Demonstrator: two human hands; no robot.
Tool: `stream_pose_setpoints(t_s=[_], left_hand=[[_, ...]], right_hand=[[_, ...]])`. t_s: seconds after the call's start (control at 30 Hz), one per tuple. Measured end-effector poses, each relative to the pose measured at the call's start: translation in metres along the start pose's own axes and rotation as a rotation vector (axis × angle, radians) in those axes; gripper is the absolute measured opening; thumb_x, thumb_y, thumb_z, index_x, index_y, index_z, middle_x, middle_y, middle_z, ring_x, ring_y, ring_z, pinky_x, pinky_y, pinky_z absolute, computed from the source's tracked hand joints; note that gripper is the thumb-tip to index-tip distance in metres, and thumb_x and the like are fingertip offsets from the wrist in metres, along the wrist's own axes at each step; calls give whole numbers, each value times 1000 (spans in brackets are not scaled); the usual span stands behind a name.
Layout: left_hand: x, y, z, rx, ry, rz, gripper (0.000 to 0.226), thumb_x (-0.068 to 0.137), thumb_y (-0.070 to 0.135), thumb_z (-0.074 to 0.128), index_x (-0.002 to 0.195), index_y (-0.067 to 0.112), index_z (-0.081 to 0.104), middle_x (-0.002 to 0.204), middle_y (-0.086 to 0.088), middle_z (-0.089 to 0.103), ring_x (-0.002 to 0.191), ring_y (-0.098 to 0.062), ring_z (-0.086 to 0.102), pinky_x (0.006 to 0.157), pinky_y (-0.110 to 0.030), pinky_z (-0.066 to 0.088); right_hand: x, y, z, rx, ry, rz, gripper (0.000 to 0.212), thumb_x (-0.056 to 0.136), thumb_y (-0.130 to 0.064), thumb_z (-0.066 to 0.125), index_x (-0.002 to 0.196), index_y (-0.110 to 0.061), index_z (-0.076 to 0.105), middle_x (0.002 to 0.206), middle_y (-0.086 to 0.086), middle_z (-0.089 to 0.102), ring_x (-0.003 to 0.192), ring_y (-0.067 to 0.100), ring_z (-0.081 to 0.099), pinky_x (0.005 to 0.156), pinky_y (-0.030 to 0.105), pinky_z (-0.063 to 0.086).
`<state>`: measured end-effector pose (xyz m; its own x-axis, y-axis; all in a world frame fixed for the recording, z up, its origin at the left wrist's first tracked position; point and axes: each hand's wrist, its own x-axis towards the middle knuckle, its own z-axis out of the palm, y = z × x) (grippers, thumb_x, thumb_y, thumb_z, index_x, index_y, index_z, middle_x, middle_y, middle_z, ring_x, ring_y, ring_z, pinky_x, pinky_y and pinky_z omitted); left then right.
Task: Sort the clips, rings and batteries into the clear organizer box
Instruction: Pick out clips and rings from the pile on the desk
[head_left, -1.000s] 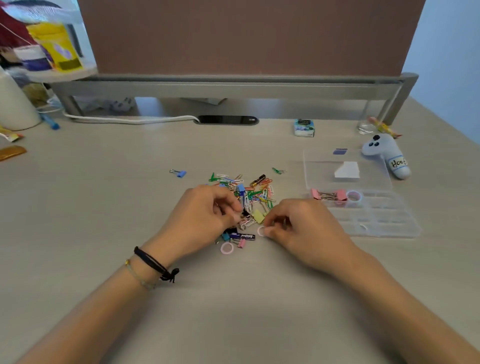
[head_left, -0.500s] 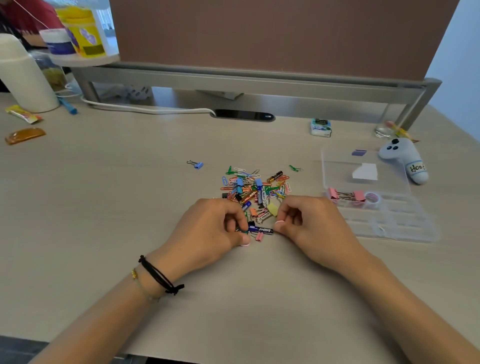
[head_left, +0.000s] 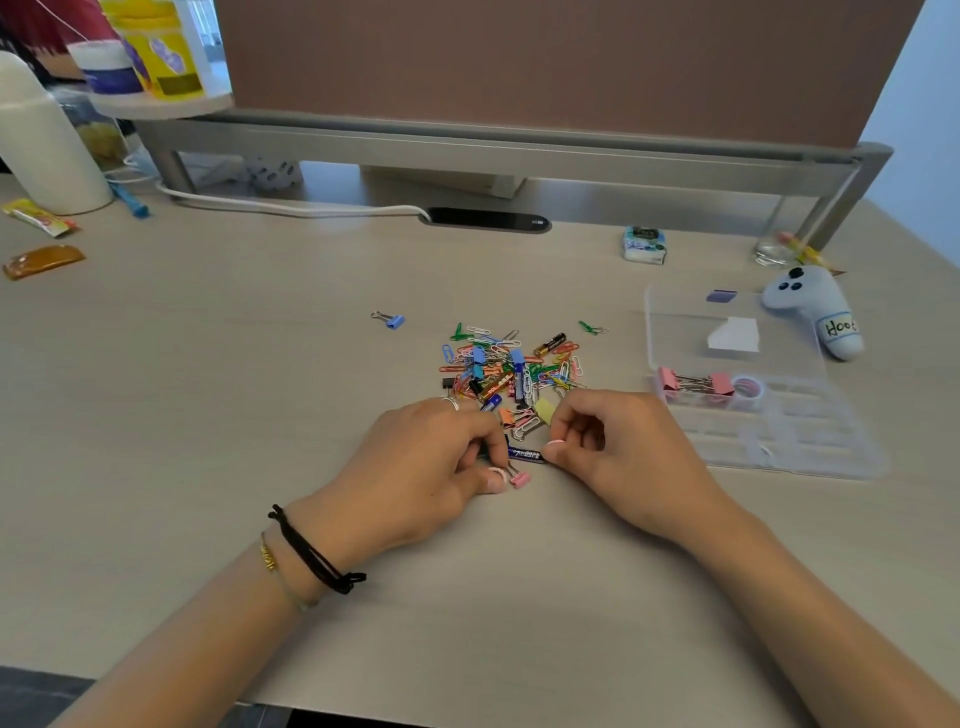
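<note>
A pile of coloured paper clips, binder clips and batteries lies mid-table. My left hand rests at its near edge, thumb and fingers pinched on a pink ring; a pink binder clip lies just right of it. My right hand pinches a small pale pink ring. A dark blue battery lies between the hands. The clear organizer box stands open to the right, with pink binder clips and a pink ring in its far compartments.
A lone blue binder clip and a green clip lie apart from the pile. A plush toy sits behind the box lid. A white bottle and snack packets are far left; a monitor riser spans the back.
My left hand slid down from the pile to the pink ring and closed on it. My right hand has lifted the pale ring slightly.
</note>
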<state>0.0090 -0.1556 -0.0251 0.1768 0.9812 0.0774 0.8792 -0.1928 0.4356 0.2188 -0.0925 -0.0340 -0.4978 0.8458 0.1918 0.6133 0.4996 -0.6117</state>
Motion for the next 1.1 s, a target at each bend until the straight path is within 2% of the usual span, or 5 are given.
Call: stream_pose_setpoints(t_s=[0.17,0.3,0.5,0.73,1.1], left_hand=[[-1,2,0,128,7,5,28,87,63,60,96,37,65,74,17,47,76,-3,42,66,-30,39],[1,3,0,95,-3,0,26,84,60,66,89,34,64,74,16,56,74,-4,50,70,-32,46],[13,9,2,-330,77,-77,21,74,34,86,68,26,68,60,22,60,52,-4,48,51,-17,37],[63,47,6,-581,92,-37,13,76,14,83,79,22,73,62,12,61,53,-10,44,57,-25,41],[118,125,44,-489,61,4,8,80,15,80,82,22,82,75,12,75,64,2,62,65,-15,50]], right_hand=[[-1,2,0,15,-3,-8,16,78,-21,78,74,-26,64,63,-9,60,62,11,56,61,35,51],[-1,2,-1,37,2,5,15,78,-20,78,74,-26,65,64,-7,61,62,10,56,62,35,51],[-2,1,-16,135,63,30,17,78,-14,79,72,-22,66,64,-6,60,61,11,53,59,22,45],[-11,29,-70,273,301,173,14,76,-10,82,70,-18,71,64,2,63,56,7,49,55,17,42],[-52,85,-112,78,319,386,17,75,-12,75,62,-22,75,56,-11,68,48,2,55,48,13,39]])
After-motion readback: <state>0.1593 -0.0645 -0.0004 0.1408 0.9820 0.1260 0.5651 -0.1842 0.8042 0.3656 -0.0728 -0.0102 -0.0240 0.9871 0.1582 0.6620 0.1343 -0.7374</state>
